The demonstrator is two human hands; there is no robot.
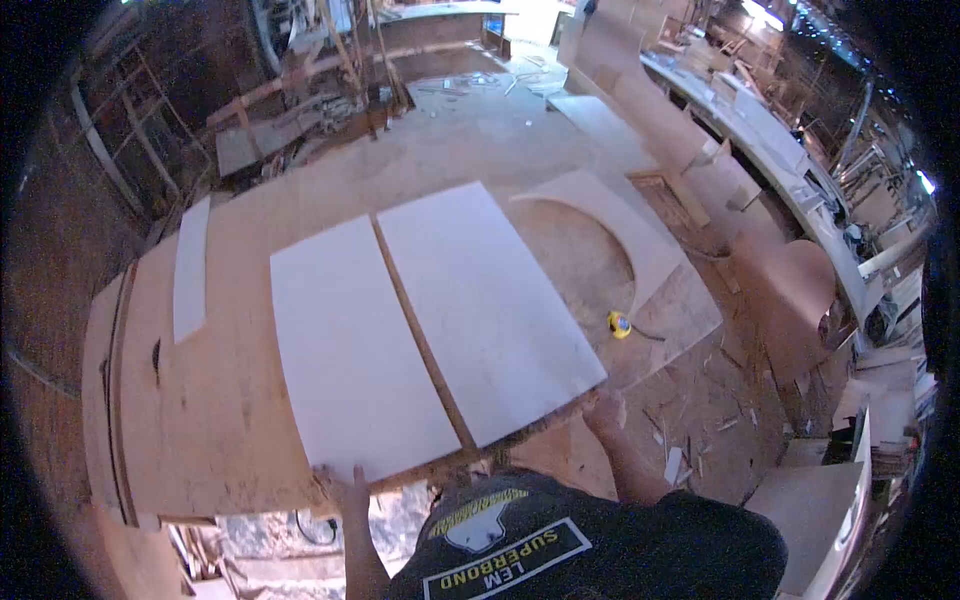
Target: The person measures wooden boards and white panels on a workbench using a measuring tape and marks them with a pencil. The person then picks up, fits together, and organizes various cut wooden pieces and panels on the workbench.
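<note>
Two white rectangular panels, the left panel (355, 345) and the right panel (490, 310), lie flat side by side on the wooden worktable (225, 400), a narrow gap between them. At the near left corner of the left panel is my left hand (347, 487), its thumb and fingers apart along the edge. My right hand (604, 408) is right by the near right corner of the other panel, with its fingers smeared and dim. Beyond that corner a yellow tape measure (620, 324) rests on the table, beside a board with a curved cut-out (655, 245).
A narrow white strip (190, 270) lies on the table's left part. Offcuts and scraps (675, 465) litter the floor at the right. Along the right runs a long bench (770, 135) loaded with boards. A person's dark shirt (600, 550) fills the bottom.
</note>
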